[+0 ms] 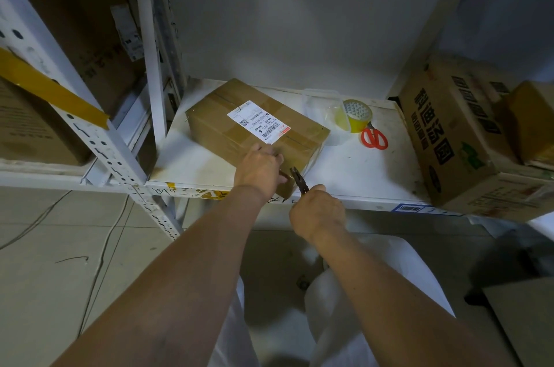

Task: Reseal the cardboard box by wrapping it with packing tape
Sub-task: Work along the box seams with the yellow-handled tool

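Nearest the camera, two bare forearms reach forward over a tiled floor toward a white metal shelf (359, 168). The right hand (317, 212) is clenched around the handle of a dark-bladed tool (298, 180) — probably a pair of scissors, though the handle is buried in the fist — with its tip raised against the near corner of the cardboard box (254, 129). The left hand (259, 167) lies on that same near corner, fingers curled down over the top edge and front face; whether they pinch a strip of tape there cannot be told in the dim light.

The box sits flat on the shelf, just beyond both hands. Its long axis runs diagonally, from the near corner at the shelf's front edge back and to the left toward the rear wall. A white shipping label (259, 121) lies on its top face, and glossy tape bands already cross the top.

Farther back and right of the box stand a clear plastic container (329, 114) and, touching it, a roll of yellow packing tape (358, 115). Red-handled scissors (373, 137) lie just in front of the roll. At the shelf's right end rests a large printed carton (452, 138).
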Available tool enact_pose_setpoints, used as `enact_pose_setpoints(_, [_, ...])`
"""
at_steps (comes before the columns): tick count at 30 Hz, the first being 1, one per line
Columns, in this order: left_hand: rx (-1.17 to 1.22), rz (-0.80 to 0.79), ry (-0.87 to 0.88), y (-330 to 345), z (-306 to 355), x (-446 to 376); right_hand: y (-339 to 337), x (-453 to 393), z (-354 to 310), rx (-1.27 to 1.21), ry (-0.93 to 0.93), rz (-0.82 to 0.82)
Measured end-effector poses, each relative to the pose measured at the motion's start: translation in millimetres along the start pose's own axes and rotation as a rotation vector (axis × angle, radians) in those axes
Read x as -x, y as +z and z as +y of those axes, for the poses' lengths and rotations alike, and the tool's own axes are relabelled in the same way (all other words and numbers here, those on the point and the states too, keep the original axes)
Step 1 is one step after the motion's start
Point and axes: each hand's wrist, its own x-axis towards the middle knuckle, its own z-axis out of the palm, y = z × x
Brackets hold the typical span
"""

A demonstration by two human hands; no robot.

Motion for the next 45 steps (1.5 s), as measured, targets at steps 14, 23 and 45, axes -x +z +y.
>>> enact_pose_setpoints(14, [-0.024, -0.019, -0.003, 1, -1, -3, -15, -5, 10, 0.036, -0.044, 0.103])
enact_pose_setpoints(23, [-0.036, -0.015, 0.003, 1, -1, -5, -18, -1, 12, -0.093, 0.011, -0.175])
enact_pose_setpoints(45, [-0.011, 0.033, -0.016, -4, 2, -3, -12, -2, 5, -0.019, -0.092, 0.026])
